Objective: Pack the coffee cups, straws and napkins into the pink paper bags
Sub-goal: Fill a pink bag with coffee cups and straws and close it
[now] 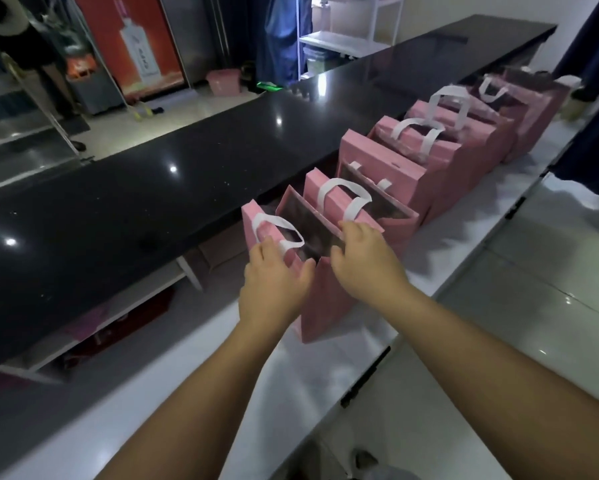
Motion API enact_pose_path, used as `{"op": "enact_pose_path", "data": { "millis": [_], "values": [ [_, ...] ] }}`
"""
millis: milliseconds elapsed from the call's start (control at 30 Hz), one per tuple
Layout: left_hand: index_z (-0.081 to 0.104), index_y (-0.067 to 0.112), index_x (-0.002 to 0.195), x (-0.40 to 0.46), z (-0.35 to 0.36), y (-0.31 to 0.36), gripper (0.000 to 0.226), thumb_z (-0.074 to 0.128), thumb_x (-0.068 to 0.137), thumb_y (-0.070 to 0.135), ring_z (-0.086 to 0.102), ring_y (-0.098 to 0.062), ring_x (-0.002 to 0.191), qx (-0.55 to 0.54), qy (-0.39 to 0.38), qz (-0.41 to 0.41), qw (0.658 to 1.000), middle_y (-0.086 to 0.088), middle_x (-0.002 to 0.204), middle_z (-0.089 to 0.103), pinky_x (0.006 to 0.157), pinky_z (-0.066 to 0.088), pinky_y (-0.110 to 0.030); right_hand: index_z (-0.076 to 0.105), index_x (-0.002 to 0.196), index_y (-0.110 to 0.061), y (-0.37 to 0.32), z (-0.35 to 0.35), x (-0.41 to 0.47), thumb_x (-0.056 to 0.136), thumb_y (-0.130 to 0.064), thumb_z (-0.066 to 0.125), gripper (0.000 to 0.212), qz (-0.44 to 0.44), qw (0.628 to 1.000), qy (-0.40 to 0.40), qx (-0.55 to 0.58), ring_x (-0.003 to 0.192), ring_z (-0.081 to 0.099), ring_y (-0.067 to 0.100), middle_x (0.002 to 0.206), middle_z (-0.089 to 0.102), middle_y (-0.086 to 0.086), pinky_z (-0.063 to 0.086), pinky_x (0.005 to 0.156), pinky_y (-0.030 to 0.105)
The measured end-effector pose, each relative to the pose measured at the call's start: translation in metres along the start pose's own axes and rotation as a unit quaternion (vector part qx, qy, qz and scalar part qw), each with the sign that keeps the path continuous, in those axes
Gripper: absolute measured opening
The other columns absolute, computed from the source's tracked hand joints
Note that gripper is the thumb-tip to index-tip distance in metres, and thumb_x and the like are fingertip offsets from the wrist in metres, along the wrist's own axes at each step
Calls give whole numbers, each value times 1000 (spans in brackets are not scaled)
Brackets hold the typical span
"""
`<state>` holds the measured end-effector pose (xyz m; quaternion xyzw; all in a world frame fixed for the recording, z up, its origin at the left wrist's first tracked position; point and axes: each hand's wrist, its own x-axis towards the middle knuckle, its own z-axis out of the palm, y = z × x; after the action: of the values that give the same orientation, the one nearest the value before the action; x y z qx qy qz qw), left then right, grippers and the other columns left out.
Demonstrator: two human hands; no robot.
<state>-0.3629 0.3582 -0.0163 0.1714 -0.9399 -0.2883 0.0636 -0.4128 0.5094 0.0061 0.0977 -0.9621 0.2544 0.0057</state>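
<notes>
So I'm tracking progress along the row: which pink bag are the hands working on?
The nearest pink bag, at the near end of the row. The left hand and right hand both grip its top edge; the other bags farther along stand untouched.

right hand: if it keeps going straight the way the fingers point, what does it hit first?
The right hand already grips the rim of the nearest bag, fingers pointing up the row. Straight on, it would likely meet the white handle of the second bag first; depth is uncertain.
</notes>
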Motion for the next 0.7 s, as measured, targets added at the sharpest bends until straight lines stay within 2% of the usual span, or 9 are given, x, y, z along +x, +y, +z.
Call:
{"op": "enact_pose_path", "data": {
  "millis": [100, 233, 300, 367, 433, 500, 567, 667, 700],
  "values": [
    [21, 17, 158, 20, 8, 14, 93, 64, 89, 64, 48, -33, 132, -4, 10, -26, 1000, -7, 156, 37, 93, 53, -50, 53, 130, -7, 2, 1, 36, 94, -22, 54, 39, -18, 999, -23, -17, 116, 52, 36, 124, 59, 16, 46, 97, 48],
    [31, 19, 147, 41, 19, 25, 76, 68, 86, 46, 52, -34, 124, -15, 32, -72, 997, -7, 149, 43, 84, 53, -47, 53, 116, -8, 4, 6, 72, 90, -20, 58, 29, -61, 996, -57, -29, 103, 58, 38, 113, 62, 15, 41, 76, 40],
    [35, 20, 145, 44, 21, 26, 70, 68, 85, 36, 53, -35, 124, -36, 44, -95, 994, -7, 148, 43, 85, 52, -47, 50, 118, -9, 5, 9, 85, 89, -16, 59, 30, -80, 994, -77, -23, 102, 59, 37, 115, 62, 15, 39, 73, 37],
    [35, 20, 151, 45, 22, 23, 72, 66, 87, 30, 55, -35, 125, -51, 52, -134, 988, -7, 150, 44, 92, 53, -50, 49, 117, -9, 4, 13, 99, 91, -13, 58, 28, -104, 990, -90, -33, 100, 61, 35, 113, 64, 15, 41, 71, 36],
    [38, 21, 153, 45, 21, 19, 67, 64, 92, 32, 61, -32, 117, -61, 55, -179, 980, -5, 142, 55, 89, 57, -48, 50, 116, -9, 3, 16, 109, 94, -10, 57, 23, -114, 986, -106, -54, 95, 66, 34, 108, 68, 15, 47, 69, 38],
    [49, 21, 142, 44, 20, 17, 47, 59, 98, 37, 66, -21, 94, -64, 62, -214, 973, -1, 121, 66, 71, 56, -37, 52, 116, -9, 2, 20, 116, 95, -9, 59, 22, -116, 980, -136, -84, 91, 69, 34, 105, 70, 15, 52, 69, 40],
    [61, 22, 124, 41, 17, 15, 26, 52, 102, 33, 60, -9, 77, -63, 75, -229, 968, 5, 99, 68, 56, 43, -26, 55, 120, -9, -3, 21, 123, 95, -10, 65, 27, -115, 970, -182, -117, 94, 69, 34, 109, 70, 14, 56, 75, 43],
    [67, 21, 101, 29, 7, 12, 19, 47, 101, 22, 61, -12, 69, -84, 91, -260, 958, 5, 83, 66, 51, 37, -25, 54, 134, -10, -14, 21, 129, 91, -14, 74, 49, -90, 946, -270, -155, 108, 67, 38, 124, 65, 16, 56, 90, 49],
    [67, 21, 96, 22, 3, 10, 21, 47, 101, 20, 62, -14, 70, -92, 94, -269, 954, 3, 82, 67, 51, 38, -26, 54, 134, -11, -18, 21, 127, 90, -15, 75, 49, -91, 943, -276, -160, 108, 66, 38, 124, 64, 16, 56, 89, 48]
  ]
}}
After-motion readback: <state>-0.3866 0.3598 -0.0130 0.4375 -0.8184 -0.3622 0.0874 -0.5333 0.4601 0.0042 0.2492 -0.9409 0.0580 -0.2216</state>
